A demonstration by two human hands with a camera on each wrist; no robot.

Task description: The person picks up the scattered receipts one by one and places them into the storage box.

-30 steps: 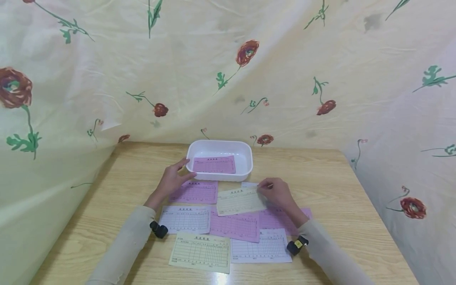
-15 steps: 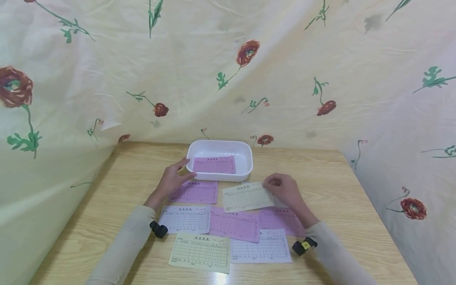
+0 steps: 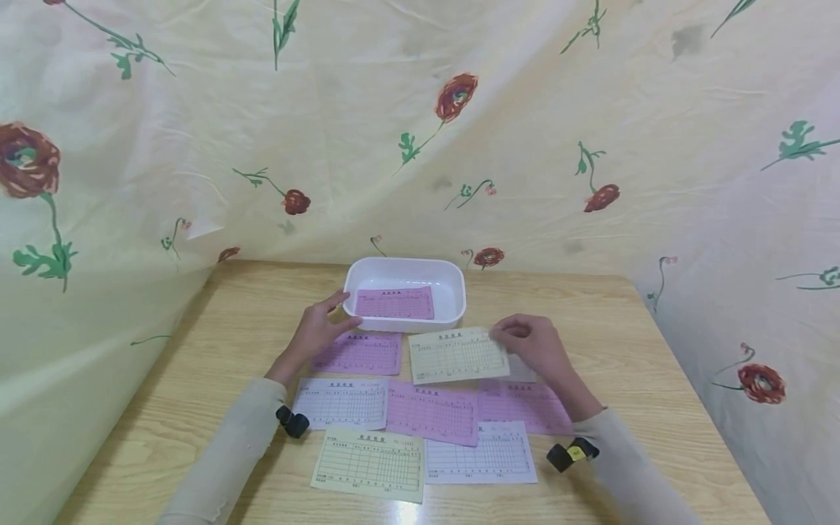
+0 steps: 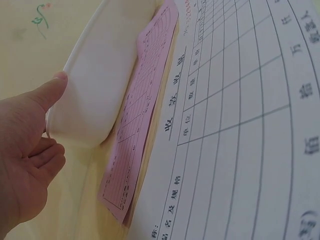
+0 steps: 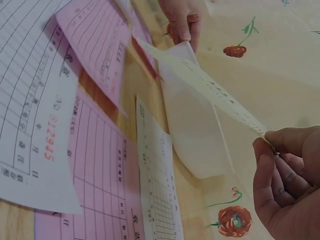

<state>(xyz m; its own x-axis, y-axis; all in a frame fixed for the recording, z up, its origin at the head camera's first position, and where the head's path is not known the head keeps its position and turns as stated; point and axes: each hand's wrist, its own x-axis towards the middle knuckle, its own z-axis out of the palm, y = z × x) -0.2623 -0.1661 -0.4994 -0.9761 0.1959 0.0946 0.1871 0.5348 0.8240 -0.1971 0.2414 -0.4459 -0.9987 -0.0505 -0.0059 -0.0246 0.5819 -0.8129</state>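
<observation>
My left hand (image 3: 315, 334) grips the left end of a white plastic tray (image 3: 404, 326); in the left wrist view the thumb lies on the tray's rim and the other fingers curl beneath it. A pink receipt slip (image 3: 395, 303) lies inside the tray. Between thumb and fingertips, my right hand (image 3: 533, 350) pinches the right upper corner of a pale yellow receipt slip (image 3: 456, 356). That slip (image 5: 220, 95) hangs lifted above the table in the right wrist view, in front of the tray. Under it a pale slip (image 3: 522, 370) is partly covered.
Several slips lie in front of the tray, some overlapping: pink ones (image 3: 367, 355) (image 3: 433, 413) (image 3: 521, 408), white ones (image 3: 341, 405) (image 3: 482, 459) and a yellow one (image 3: 370, 464). A flowered cloth (image 3: 525, 146) hangs behind the wooden table (image 3: 610, 350).
The right hand has moved right and toward the back, lifting the yellow slip off the pink slips and nearer the tray. The left hand has stayed on the tray.
</observation>
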